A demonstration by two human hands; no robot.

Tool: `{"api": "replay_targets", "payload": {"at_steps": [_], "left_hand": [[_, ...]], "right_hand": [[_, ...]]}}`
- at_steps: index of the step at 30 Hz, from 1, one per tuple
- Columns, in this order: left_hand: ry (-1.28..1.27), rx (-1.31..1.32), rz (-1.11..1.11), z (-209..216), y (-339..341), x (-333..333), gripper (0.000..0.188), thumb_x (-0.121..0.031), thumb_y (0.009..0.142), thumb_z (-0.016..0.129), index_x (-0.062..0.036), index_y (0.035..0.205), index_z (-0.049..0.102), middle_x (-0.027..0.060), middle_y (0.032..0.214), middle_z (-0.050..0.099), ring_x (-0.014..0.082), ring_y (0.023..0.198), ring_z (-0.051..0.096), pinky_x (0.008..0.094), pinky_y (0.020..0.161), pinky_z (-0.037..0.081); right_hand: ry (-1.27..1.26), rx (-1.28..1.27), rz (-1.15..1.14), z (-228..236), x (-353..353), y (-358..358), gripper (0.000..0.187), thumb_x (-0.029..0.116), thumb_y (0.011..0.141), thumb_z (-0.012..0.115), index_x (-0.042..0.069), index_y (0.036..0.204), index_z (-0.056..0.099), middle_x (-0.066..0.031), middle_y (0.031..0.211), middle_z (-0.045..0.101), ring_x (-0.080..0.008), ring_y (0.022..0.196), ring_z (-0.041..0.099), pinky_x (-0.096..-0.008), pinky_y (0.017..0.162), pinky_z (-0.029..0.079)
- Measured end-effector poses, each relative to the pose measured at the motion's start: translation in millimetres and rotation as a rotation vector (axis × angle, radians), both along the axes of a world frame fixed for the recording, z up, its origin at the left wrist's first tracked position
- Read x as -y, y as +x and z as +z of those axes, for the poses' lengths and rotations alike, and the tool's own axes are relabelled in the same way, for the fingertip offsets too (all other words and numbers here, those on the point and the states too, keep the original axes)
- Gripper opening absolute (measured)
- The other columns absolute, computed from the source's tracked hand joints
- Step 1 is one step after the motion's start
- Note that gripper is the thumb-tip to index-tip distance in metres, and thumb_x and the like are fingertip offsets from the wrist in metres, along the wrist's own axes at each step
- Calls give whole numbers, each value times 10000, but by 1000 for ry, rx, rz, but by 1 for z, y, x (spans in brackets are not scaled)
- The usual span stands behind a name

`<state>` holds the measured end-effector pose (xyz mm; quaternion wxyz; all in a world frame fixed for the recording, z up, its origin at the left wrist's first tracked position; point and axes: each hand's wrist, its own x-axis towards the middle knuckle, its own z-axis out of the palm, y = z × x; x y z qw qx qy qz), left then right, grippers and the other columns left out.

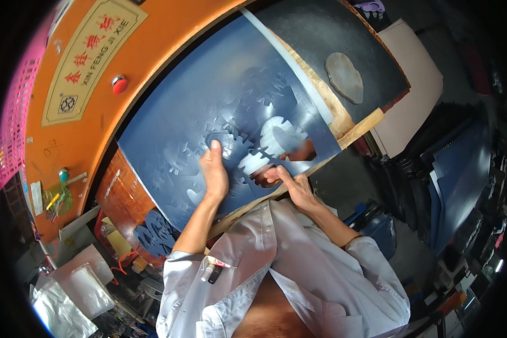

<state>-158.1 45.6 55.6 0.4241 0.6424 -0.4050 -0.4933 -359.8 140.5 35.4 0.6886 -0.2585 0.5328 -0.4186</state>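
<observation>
A large dark-blue sheet [180, 112] lies before me, with many toothed outlines cut in it and several openings. My left hand [214, 174] is over its middle, thumb stretched upward on a toothed blue cut-out piece [229, 147]; its other fingers are curled and mostly hidden. Close to the sheet's near edge is my right hand [298, 188], thumb and forefinger extended and apart beside a cut opening. Shiny pale surface shows through the toothed opening [273, 135] further up. Whether the right fingertips touch the sheet I cannot tell.
An orange machine housing [135, 50] with a red button [119, 84] curves along the left. To the right lie a black board [315, 34] bearing a flat pale disc [345, 78], and a wooden strip [361, 128]. Blue cut pieces [155, 232] are piled at lower left.
</observation>
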Motion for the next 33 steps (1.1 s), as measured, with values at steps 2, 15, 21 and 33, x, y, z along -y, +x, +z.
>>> {"api": "replay_targets", "payload": {"at_steps": [2, 15, 21, 33], "left_hand": [[-67, 71, -37, 6, 17, -3, 546, -455, 1114, 532, -30, 791, 645, -48, 768, 610, 69, 714, 468, 309, 644, 420], [-53, -88, -304, 4, -12, -7, 431, -389, 1112, 565, -11, 958, 704, -28, 838, 647, 59, 767, 527, 269, 683, 464], [-61, -112, -321, 10, -22, -18, 394, -376, 1088, 619, -23, 935, 702, -49, 827, 624, 60, 751, 502, 276, 656, 445], [51, -161, -275, 6, -21, -13, 307, -311, 1038, 720, -27, 925, 740, -2, 833, 714, 57, 716, 588, 260, 640, 501]], "right_hand": [[-44, -10, -39, 5, -1, 10, 471, 394, 1110, 555, -43, 1104, 732, -129, 1016, 763, -185, 944, 698, -356, 857, 560], [-173, -45, -239, 12, 0, 54, 420, 343, 1119, 538, -25, 1010, 707, -112, 935, 742, -159, 859, 682, -331, 808, 568], [-195, -283, -264, 22, 16, 68, 308, 226, 942, 820, -54, 954, 694, -94, 846, 715, -129, 775, 663, -288, 708, 545], [-332, -380, -205, 24, 27, 50, 329, 150, 896, 847, -61, 1076, 670, -110, 845, 710, -179, 746, 700, -325, 683, 571]]}}
